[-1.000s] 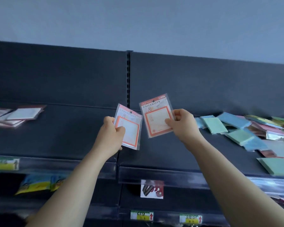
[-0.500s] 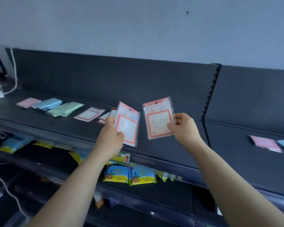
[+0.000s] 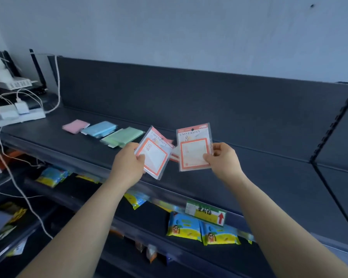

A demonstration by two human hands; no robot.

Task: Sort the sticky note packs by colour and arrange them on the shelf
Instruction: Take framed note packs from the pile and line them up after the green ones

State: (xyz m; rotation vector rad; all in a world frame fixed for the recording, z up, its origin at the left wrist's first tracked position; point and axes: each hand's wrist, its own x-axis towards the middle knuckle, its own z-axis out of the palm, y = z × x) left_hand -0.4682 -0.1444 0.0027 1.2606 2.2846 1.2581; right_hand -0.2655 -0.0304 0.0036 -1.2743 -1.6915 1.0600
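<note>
I hold two orange-bordered sticky note packs above the dark shelf [image 3: 249,177]. My left hand [image 3: 127,165] grips the left pack [image 3: 155,157], which is tilted to the right. My right hand [image 3: 222,159] pinches the right pack [image 3: 193,151] by its right edge, nearly upright. On the shelf behind them lie more orange-bordered packs [image 3: 174,155], mostly hidden. Further left sit a green pile [image 3: 122,137], a blue pile [image 3: 99,128] and a pink pile [image 3: 75,126] in a row.
A white power strip [image 3: 18,115] with plugs and trailing cables [image 3: 12,177] sits at the shelf's left end. Below, a lower shelf holds blue-and-yellow packets [image 3: 201,231] and a price tag [image 3: 206,214] with a red arrow. A vertical shelf divider [image 3: 329,127] rises at the right.
The view has swung left along the shelf; the pink, blue and green piles are now closer to my hands. Both hands still hold their packs, now lower over the orange-bordered pile.
</note>
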